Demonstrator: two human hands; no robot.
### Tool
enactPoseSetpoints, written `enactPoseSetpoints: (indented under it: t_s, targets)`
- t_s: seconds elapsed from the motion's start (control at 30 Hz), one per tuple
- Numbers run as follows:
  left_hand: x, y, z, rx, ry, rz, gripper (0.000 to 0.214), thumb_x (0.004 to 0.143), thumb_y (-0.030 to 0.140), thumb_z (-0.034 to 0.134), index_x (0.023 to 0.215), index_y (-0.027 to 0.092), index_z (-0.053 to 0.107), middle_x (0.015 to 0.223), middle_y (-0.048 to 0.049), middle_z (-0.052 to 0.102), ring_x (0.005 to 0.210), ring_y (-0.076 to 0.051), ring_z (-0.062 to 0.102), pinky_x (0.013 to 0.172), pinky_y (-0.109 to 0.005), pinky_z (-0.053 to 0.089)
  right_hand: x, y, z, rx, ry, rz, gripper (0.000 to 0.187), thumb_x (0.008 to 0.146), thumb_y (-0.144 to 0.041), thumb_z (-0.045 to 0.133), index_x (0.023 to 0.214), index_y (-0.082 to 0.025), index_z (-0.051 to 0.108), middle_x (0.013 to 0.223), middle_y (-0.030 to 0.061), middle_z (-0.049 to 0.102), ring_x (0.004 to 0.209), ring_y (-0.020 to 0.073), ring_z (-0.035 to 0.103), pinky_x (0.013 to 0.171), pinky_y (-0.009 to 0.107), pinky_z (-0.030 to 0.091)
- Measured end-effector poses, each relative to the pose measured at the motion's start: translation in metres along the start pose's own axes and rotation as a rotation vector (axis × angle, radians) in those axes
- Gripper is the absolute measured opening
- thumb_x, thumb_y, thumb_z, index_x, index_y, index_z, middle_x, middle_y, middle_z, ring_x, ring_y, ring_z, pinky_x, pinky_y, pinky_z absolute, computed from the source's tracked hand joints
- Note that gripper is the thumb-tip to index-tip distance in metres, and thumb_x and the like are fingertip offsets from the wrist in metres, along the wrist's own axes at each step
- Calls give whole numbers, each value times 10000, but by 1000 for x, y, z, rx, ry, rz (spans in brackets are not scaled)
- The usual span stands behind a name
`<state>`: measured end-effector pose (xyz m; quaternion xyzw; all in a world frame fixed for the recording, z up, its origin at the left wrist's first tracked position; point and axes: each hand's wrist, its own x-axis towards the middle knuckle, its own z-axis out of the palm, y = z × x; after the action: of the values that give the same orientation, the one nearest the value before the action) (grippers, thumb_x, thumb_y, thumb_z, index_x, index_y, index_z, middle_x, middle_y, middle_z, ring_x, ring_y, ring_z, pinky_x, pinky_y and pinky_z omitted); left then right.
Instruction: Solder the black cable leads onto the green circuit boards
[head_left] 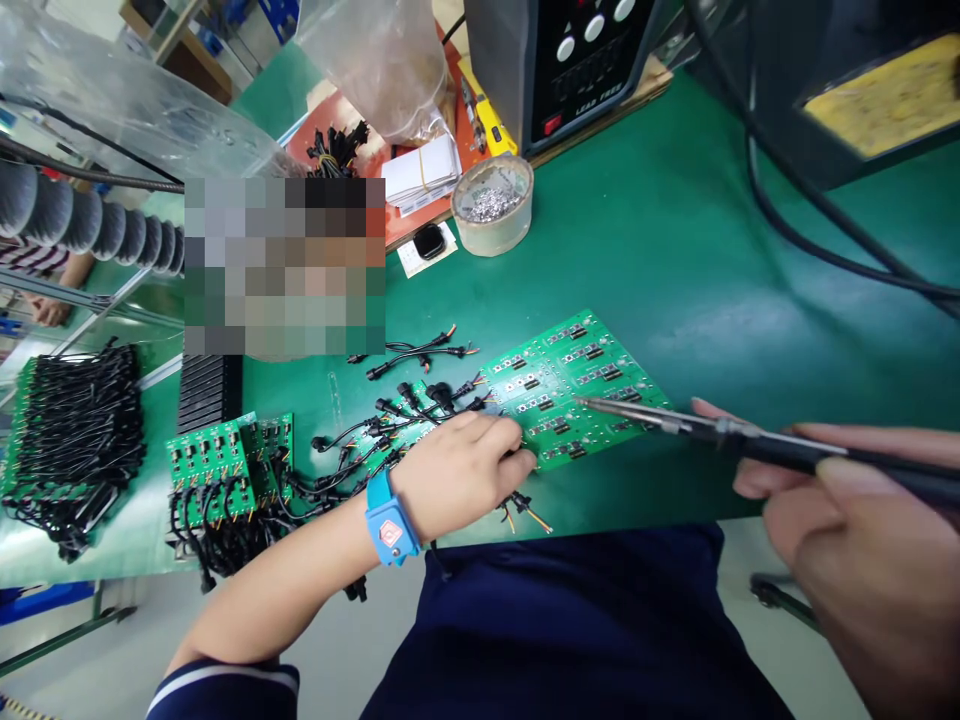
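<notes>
"Well, where's the circuit board (562, 385) lying?"

"On the green tabletop (622, 230), right in front of the person, with black cables (420, 352) bunched along its left side."

"And the hands?"

"The left hand (465, 475) is at the board's near left corner, fingers curled close together. I can't tell from over here whether they pinch a cable or just press the edge. The right hand (825, 500) has its fingers wrapped on the handle of what looks like a soldering iron (787, 450), its tip over the board; whether it touches, I can't say."

"Heavy, that board?"

"Light, I'd guess, and stiff, apt to slide on that smooth top. The small components (595, 353) on its face look like the fragile bit; the cables are probably floppy and could tug at it."

"So where would you grip it?"

"By the bare edges, well clear of that tip. It's probably hot."
</notes>
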<state>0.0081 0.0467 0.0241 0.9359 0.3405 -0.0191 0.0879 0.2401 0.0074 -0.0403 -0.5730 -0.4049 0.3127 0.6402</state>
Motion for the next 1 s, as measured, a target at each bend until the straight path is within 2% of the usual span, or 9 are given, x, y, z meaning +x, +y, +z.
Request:
enactPoseSetpoints:
  t_s: [0.1,0.17,0.23,0.3,0.4,0.53,0.73,0.87,1.0]
  targets:
    - [-12,-1,-2,-83,88,1,296,948,265,319,927,138,585,850,-58,599,804,-171,570,702,-295,480,4,-6,11,88,15,90,119,671,-264,682,754,-197,629,555,20,584,460,193,577,404,301,502]
    - [-22,-2,-9,-205,251,-44,224,935,235,376,1026,153,563,879,-51,596,831,-148,573,709,-267,485,2,-8,14,51,-37,120,127,686,-273,667,780,-197,628,577,33,603,481,203,591,420,307,511]
    - [-30,-2,-17,-287,461,-202,226,926,184,396,1111,180,527,804,-17,576,718,-104,555,654,-224,476,-3,-9,14,22,-77,139,124,701,-282,655,791,-203,625,580,34,607,478,207,592,444,328,524]
    - [-31,-2,-24,-271,559,-385,256,910,170,422,1152,196,500,702,15,522,596,-88,497,588,-210,457,-8,-9,13,28,-86,146,125,702,-295,653,792,-215,620,572,25,601,480,212,593,449,344,527]
    - [-17,1,-25,-183,377,-476,279,867,224,480,1141,166,481,786,-17,513,619,-115,501,577,-246,473,-13,-10,12,-19,-52,114,139,695,-314,650,792,-220,619,588,25,603,495,212,597,398,317,501]
    - [4,0,-8,-243,124,-380,235,892,226,411,1097,145,492,943,-73,479,774,-153,545,694,-304,512,-10,-10,10,-126,0,0,128,698,-304,639,783,-210,619,582,25,595,444,190,570,293,259,411]
    - [9,-11,8,-374,269,-285,219,903,179,422,1090,134,527,930,-75,489,851,-141,533,782,-285,497,-3,-3,2,-60,-104,-152,100,727,-218,616,827,-224,627,660,22,634,408,159,555,343,268,476]
    - [12,-11,9,-405,359,-254,198,871,173,496,1042,129,586,811,-50,540,757,-128,545,708,-255,507,-5,4,0,-29,-95,-205,135,717,-171,623,842,-222,626,656,13,638,522,205,617,435,305,541]
    - [16,-7,13,-376,361,-272,187,852,193,526,986,120,635,695,-30,546,652,-121,530,635,-238,500,-8,5,1,-47,-118,-261,154,706,-153,622,850,-206,631,643,14,638,636,246,643,535,360,583]
